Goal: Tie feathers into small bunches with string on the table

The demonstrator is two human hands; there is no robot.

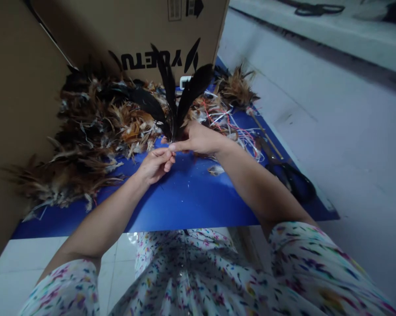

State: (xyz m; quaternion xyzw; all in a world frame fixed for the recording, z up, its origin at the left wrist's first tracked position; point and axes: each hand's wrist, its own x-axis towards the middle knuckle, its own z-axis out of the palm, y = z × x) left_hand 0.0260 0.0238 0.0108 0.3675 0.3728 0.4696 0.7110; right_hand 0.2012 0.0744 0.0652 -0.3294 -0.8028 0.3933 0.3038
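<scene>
Three black feathers are gathered at twelve o'clock, pinched in the right hand, the left hand closed near their base, its grip unclear, while brown feathers lie loose toward ten o'clock

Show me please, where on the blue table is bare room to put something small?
Bare: the front middle of the smooth blue tabletop, between left forearm and right forearm. Crowded: left and back, with heaped brown and black feathers; right side, with black-handled scissors.
</scene>
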